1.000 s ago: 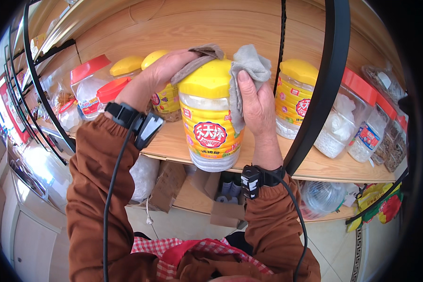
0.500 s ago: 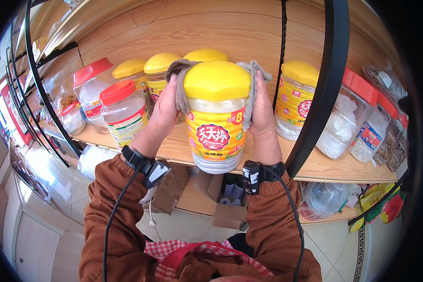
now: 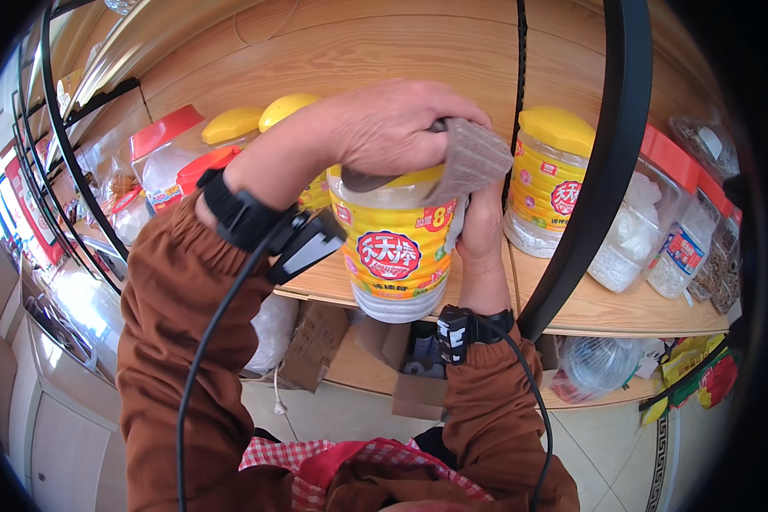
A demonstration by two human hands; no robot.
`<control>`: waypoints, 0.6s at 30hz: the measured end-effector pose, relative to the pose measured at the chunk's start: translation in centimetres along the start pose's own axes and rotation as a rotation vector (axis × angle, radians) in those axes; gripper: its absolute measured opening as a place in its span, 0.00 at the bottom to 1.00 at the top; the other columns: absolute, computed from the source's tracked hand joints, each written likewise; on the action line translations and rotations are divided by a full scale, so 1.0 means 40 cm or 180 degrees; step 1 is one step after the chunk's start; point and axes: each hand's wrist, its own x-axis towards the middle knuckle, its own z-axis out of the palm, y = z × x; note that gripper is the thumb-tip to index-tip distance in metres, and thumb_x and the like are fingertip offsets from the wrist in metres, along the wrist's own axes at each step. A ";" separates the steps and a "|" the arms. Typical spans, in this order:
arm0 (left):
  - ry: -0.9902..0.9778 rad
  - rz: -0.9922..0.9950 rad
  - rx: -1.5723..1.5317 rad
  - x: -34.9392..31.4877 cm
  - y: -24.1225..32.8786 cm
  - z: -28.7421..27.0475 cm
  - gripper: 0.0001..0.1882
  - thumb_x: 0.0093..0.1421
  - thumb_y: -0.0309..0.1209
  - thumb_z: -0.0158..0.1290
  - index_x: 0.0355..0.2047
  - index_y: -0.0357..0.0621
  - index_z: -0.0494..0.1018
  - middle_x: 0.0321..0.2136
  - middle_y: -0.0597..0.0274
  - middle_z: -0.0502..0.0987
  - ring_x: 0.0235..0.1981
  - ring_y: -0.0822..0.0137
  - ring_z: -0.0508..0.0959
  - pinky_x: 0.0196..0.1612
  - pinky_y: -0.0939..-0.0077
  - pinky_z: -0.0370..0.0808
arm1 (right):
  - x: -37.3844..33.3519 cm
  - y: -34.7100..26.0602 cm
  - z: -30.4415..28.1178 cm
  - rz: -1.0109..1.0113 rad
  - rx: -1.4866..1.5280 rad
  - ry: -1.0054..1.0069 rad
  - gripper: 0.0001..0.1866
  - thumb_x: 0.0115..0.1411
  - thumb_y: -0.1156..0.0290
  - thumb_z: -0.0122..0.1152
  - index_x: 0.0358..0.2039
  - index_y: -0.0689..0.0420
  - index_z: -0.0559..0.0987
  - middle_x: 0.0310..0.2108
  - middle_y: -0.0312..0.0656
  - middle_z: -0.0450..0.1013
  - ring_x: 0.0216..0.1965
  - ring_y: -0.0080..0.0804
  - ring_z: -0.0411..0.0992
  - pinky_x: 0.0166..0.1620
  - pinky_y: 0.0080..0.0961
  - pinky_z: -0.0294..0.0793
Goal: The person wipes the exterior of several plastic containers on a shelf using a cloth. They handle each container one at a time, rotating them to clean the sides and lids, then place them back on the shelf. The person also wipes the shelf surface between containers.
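A large clear jar (image 3: 390, 252) with a yellow printed label stands upright in front of me, white stuff showing at its base. Across its top lies my left hand (image 3: 384, 128), pressing a grey-brown cloth (image 3: 476, 158) that hangs over the jar's right shoulder; most of the yellow lid is hidden under it. My right hand (image 3: 483, 226) grips the jar's right side, with a bit of grey cloth between palm and wall. Its fingers are partly hidden behind the left hand's cloth.
On the wooden shelf (image 3: 320, 280), yellow-lidded jars (image 3: 230, 125) and red-lidded jars (image 3: 166, 128) stand at left. Another yellow-lidded jar (image 3: 546, 175) is at right, beside a black upright post (image 3: 602, 179). Below, an open cardboard box (image 3: 420, 397) holds bottles.
My left hand has moved from the jar's left side up across its lid with its cloth, toward the right. My right hand stays at the jar's right side.
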 end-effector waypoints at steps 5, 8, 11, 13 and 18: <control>-0.0312 -0.1387 -0.0794 0.056 -0.032 -0.018 0.23 0.72 0.42 0.49 0.60 0.41 0.78 0.53 0.54 0.84 0.53 0.63 0.82 0.59 0.68 0.77 | -0.013 -0.032 0.021 0.0141 -0.0090 0.0100 0.27 0.80 0.54 0.48 0.66 0.63 0.71 0.60 0.42 0.75 0.59 0.29 0.72 0.62 0.29 0.71; -0.0110 -0.1805 -0.1376 0.036 -0.079 -0.015 0.23 0.72 0.43 0.48 0.55 0.40 0.81 0.48 0.57 0.85 0.46 0.66 0.83 0.51 0.67 0.79 | -0.012 -0.046 0.038 0.0162 -0.0010 0.0144 0.27 0.79 0.53 0.50 0.62 0.65 0.75 0.56 0.43 0.78 0.56 0.28 0.74 0.60 0.28 0.72; 0.0143 -0.2053 -0.1339 -0.017 -0.109 -0.020 0.23 0.73 0.43 0.48 0.54 0.37 0.81 0.48 0.57 0.85 0.45 0.67 0.83 0.50 0.69 0.79 | -0.009 -0.052 0.049 0.0094 0.0033 0.0183 0.27 0.79 0.53 0.50 0.62 0.65 0.75 0.55 0.43 0.78 0.56 0.28 0.75 0.60 0.27 0.72; 0.0505 -0.2402 -0.2289 -0.057 -0.110 -0.012 0.22 0.75 0.41 0.46 0.56 0.38 0.79 0.49 0.57 0.85 0.45 0.68 0.84 0.48 0.70 0.81 | -0.009 -0.053 0.049 0.0091 0.0015 0.0172 0.27 0.79 0.53 0.50 0.62 0.66 0.75 0.55 0.43 0.78 0.56 0.29 0.75 0.60 0.27 0.72; 0.1919 -0.2585 -0.3235 -0.153 -0.058 0.063 0.23 0.76 0.41 0.47 0.61 0.38 0.75 0.53 0.56 0.83 0.50 0.68 0.84 0.53 0.71 0.81 | -0.013 -0.050 0.043 0.0115 -0.0099 0.0121 0.28 0.79 0.53 0.49 0.62 0.65 0.74 0.57 0.44 0.77 0.57 0.30 0.74 0.61 0.28 0.71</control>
